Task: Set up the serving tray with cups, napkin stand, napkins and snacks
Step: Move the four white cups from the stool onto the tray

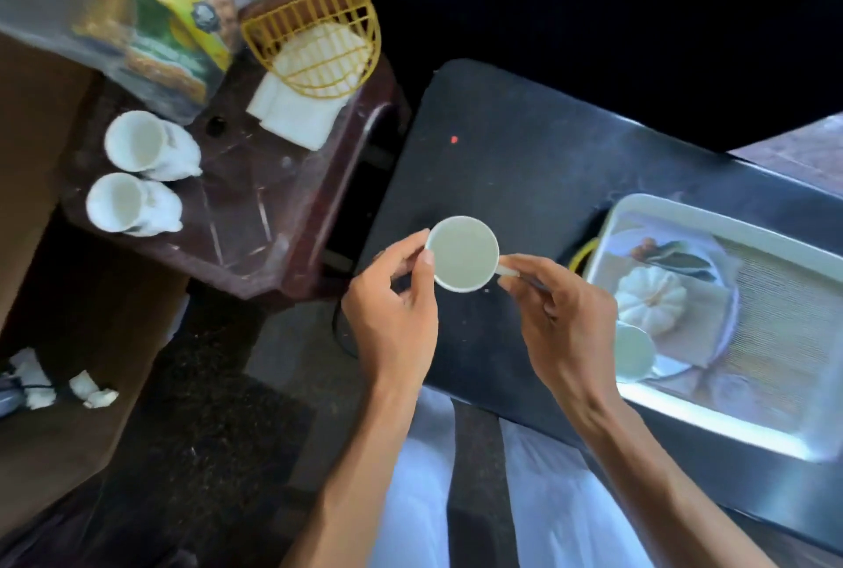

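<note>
A smooth, glossy white ceramic look is shown by the held cup (463, 253) at the centre. The same glazed white finish is seen on the two cups (137, 175) at nine o'clock. The stool (255, 221) beneath them is of scuffed, shiny maroon plastic. The napkin stand (314, 34) at eleven o'clock is moulded in yellow plastic grid, with soft white paper napkins (292, 116) under it. The desk (502, 157) is matt black and speckled. The tray (684, 214) at three o'clock is glossy white plastic.

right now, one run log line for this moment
stage: cup transfer | left hand: gripping white cup rim | right hand: pinching its handle | serving tray: one cup | stool: two cups, napkin stand
</note>
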Tool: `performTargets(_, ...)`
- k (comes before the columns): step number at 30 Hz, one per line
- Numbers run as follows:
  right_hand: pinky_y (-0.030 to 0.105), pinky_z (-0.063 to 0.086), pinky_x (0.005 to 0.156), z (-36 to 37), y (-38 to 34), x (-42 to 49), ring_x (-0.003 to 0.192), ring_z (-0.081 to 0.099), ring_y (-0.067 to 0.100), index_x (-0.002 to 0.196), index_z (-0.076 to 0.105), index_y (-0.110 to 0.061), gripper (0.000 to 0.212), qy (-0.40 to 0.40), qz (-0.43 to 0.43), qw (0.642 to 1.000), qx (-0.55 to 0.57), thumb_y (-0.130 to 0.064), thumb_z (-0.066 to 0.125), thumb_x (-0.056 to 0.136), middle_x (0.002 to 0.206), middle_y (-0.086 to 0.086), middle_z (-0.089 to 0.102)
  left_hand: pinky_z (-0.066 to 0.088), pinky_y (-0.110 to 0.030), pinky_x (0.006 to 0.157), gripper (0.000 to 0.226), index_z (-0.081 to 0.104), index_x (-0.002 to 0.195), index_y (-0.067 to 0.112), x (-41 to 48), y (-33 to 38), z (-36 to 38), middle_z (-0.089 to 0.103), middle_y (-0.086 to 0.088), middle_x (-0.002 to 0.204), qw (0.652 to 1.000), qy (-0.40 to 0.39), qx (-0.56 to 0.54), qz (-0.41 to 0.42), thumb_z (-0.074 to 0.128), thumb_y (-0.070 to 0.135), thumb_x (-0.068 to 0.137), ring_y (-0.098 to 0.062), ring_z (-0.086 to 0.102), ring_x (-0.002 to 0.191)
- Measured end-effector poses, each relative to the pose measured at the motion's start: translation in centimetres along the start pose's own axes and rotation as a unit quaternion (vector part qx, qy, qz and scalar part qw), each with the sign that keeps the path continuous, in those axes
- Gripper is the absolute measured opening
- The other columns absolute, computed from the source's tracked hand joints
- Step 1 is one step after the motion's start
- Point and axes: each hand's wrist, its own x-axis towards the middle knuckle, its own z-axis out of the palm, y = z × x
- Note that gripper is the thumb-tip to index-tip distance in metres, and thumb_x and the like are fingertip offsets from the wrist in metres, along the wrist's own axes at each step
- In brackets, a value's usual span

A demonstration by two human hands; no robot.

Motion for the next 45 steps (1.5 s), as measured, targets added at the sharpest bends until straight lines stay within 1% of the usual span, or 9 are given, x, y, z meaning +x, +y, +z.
performTargets(5,0.012,0.050,0.082,-6.0,5.6,-1.1,0.087,0.067,-0.010,0.101,0.078,-0.026,0.021,0.022,0.061,0.998,0.002,-0.010,0.072,0.090,0.094,-0.026,0.069,0.050,-0.003,0.067,0.023,0.079,0.109,0.013,-4.3,0.4,5.9,0.079,0.006,0.100,0.998,-0.055,0.004,0.009,0.067,0.004,0.093,0.003,0.073,0.087)
performTargets(7,0.003,0.047,0.081,-8.0,7.8,-1.3,0.089,0.063,-0.017,0.102,0.078,-0.021,0.019,0.046,0.071,0.996,0.005,-0.009,0.073,0.089,0.095,-0.027,0.067,0.051,-0.005,0.068,0.022,0.079,0.109,0.012,-5.6,0.5,8.2,0.080,0.003,0.103,0.997,-0.080,0.005,0.012,0.067,0.004,0.092,0.000,0.074,0.087)
performTargets(11,0.003,0.049,0.080,-10.6,11.7,-1.4,0.089,0.065,-0.012,0.104,0.077,-0.018,0.019,0.079,0.094,0.992,0.024,-0.008,0.075,0.088,0.095,-0.018,0.070,0.052,-0.007,0.069,0.021,0.079,0.108,0.011,-7.1,0.7,12.6,0.080,0.002,0.103,0.992,-0.122,0.012,0.020,0.068,0.005,0.092,-0.004,0.075,0.087)
performTargets(15,0.000,0.047,0.078,-11.6,14.7,-1.2,0.083,0.061,-0.026,0.104,0.077,-0.013,0.019,0.097,0.101,0.989,0.041,-0.003,0.075,0.087,0.096,-0.016,0.069,0.056,-0.012,0.070,0.019,0.080,0.105,0.011,-7.4,0.1,15.8,0.080,0.003,0.098,0.987,-0.154,0.034,0.006,0.068,0.005,0.092,-0.006,0.075,0.085)
performTargets(24,0.001,0.048,0.079,-10.8,18.3,-0.6,0.084,0.063,-0.021,0.105,0.077,-0.008,0.019,0.082,0.115,0.988,0.058,-0.002,0.074,0.087,0.093,-0.002,0.072,0.053,-0.006,0.066,0.016,0.079,0.100,0.018,-6.5,-1.8,18.3,0.072,0.024,0.084,0.982,-0.164,0.095,-0.011,0.070,0.008,0.091,0.007,0.072,0.083)
performTargets(32,0.003,0.049,0.079,-10.5,18.6,0.2,0.085,0.071,0.012,0.105,0.077,-0.003,0.018,0.038,0.113,0.992,0.048,0.001,0.072,0.088,0.096,0.006,0.076,0.050,-0.004,0.064,0.015,0.077,0.095,0.021,-6.4,-2.5,18.5,0.075,0.020,0.086,0.982,-0.148,0.111,-0.033,0.069,0.008,0.091,0.012,0.069,0.078)
performTargets(39,-0.003,0.045,0.075,-10.9,18.5,0.8,0.082,0.067,0.000,0.103,0.076,-0.001,0.018,0.005,0.113,0.993,0.024,0.004,0.073,0.087,0.094,0.009,0.076,0.049,-0.004,0.064,0.011,0.075,0.098,0.015,-6.3,-2.6,18.4,0.078,0.009,0.093,0.975,-0.171,0.139,-0.018,0.072,0.009,0.090,0.003,0.073,0.083)
performTargets(43,0.016,0.049,0.080,-11.7,17.6,1.1,0.093,0.073,0.021,0.111,0.075,-0.006,0.023,-0.050,0.122,0.991,-0.020,-0.001,0.071,0.088,0.103,0.008,0.077,0.051,-0.005,0.072,0.013,0.074,0.106,0.016,-6.0,-2.6,17.4,0.077,0.005,0.106,0.964,-0.207,0.168,0.022,0.069,0.013,0.094,0.001,0.071,0.090)
performTargets(45,0.022,0.044,0.081,-12.2,16.9,1.2,0.101,0.069,0.026,0.119,0.072,-0.011,0.032,-0.071,0.111,0.987,-0.090,-0.006,0.070,0.087,0.113,0.008,0.075,0.059,-0.021,0.083,0.020,0.072,0.115,0.016,-5.9,-2.5,16.6,0.073,0.002,0.115,0.957,-0.219,0.181,0.053,0.066,0.014,0.096,-0.003,0.069,0.096)
